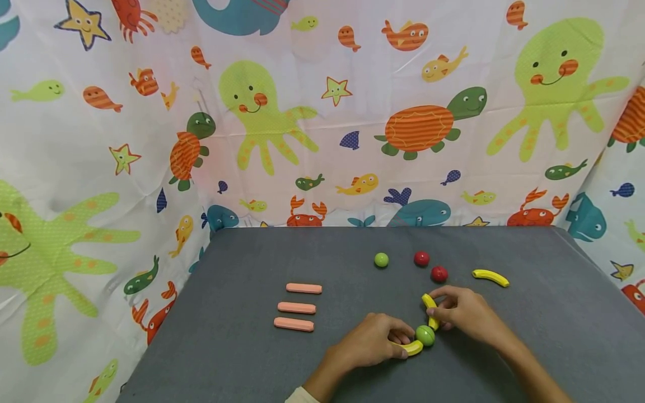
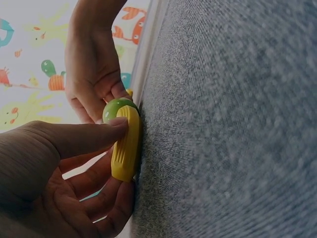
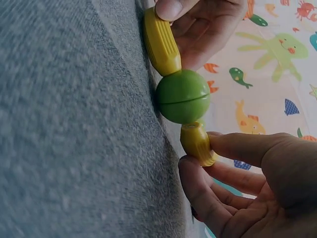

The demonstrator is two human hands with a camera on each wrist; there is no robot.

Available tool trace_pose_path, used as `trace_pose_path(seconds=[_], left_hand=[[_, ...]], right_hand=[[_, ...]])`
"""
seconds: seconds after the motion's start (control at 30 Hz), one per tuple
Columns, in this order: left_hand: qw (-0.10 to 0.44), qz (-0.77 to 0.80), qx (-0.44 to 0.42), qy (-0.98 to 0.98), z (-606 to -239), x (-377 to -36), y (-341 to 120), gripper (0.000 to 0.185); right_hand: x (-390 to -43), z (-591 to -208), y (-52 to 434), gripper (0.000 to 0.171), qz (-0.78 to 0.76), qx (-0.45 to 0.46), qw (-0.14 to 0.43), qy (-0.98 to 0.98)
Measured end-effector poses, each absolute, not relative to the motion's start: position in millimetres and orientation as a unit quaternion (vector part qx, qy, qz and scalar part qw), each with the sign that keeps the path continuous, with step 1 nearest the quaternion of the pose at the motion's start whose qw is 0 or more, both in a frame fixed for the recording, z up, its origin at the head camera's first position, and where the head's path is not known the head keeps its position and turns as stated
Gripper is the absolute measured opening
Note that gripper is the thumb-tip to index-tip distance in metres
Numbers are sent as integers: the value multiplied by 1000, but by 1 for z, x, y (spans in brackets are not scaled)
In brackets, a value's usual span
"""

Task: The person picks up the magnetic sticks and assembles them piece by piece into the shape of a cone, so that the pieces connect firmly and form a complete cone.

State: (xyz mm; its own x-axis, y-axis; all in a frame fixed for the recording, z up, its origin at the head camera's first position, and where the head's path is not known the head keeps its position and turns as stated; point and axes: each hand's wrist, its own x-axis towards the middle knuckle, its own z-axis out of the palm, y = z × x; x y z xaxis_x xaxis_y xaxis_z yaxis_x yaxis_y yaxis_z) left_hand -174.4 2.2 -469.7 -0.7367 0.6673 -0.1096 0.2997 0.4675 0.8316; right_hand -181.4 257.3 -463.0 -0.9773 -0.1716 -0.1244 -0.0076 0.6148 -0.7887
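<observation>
On the grey table, my left hand [image 1: 370, 338] pinches a yellow curved stick [image 1: 414, 348], a grooved toy building piece, between thumb and fingers. My right hand [image 1: 471, 314] pinches a second yellow curved stick [image 1: 428, 302], thumb and fingertips at its sides. Between them is a green ball [image 1: 425, 336] with a groove around it. In the right wrist view, the left-hand stick [image 3: 162, 44] meets one side of the ball [image 3: 183, 96], and the right-hand stick [image 3: 196, 144] has its end at the opposite side. My left thumb lies along the stick [image 2: 126, 148] in the left wrist view.
Three pink straight sticks [image 1: 297, 308] lie in a column to the left. Farther back are a smaller-looking green ball [image 1: 381, 259], two red balls [image 1: 439, 273] and another yellow curved stick [image 1: 491, 277]. A sea-animal printed curtain [image 1: 322, 140] borders the table.
</observation>
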Motion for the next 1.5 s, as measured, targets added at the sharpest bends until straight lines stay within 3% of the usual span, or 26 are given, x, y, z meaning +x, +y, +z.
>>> trace_pose_path(seconds=[0.6,0.83,1.13,1.5], left_hand=[[210,429,300,826,-468,-177,-2,34],[209,412,299,835,-467,-181,-7,24],[227,383,322,836,-468,-179,-4,20],[239,391,348,818,-469,-171,3,23]], right_hand=[[-180,-460,257,39,-418,-20,107,902],[-181,-461,260,39,-409,-18,112,905],[-181,-463,257,42,-379,-22,98,920],[-180,-466,250,33,-374,-44,65,924]])
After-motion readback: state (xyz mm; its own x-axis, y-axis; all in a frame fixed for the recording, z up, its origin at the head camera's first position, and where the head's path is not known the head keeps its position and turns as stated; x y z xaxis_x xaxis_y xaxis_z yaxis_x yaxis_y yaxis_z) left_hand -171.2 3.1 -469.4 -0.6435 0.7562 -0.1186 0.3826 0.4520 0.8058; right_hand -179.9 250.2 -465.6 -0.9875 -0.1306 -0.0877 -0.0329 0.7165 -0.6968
